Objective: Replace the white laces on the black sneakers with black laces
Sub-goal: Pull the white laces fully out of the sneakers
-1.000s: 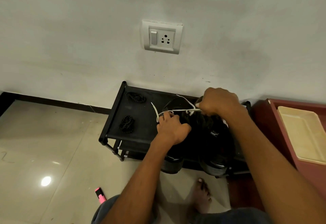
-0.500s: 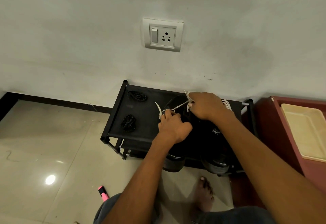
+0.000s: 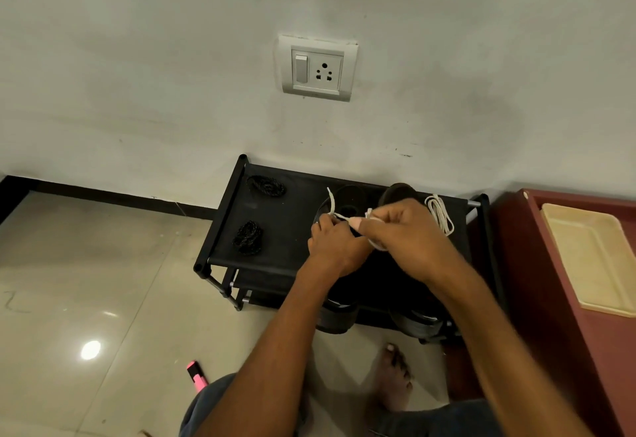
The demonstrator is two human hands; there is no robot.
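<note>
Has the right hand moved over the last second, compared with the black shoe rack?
Yes. The right hand has come toward the person and left, off the rack's back edge, meeting the left hand on the white lace.

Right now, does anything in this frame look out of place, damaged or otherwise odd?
Only small things. A pink marker lies loose on the floor tiles near the person's knee, away from the rack. The wall socket plate sits slightly crooked. The bundled white lace and two black lace coils look set aside on purpose.
</note>
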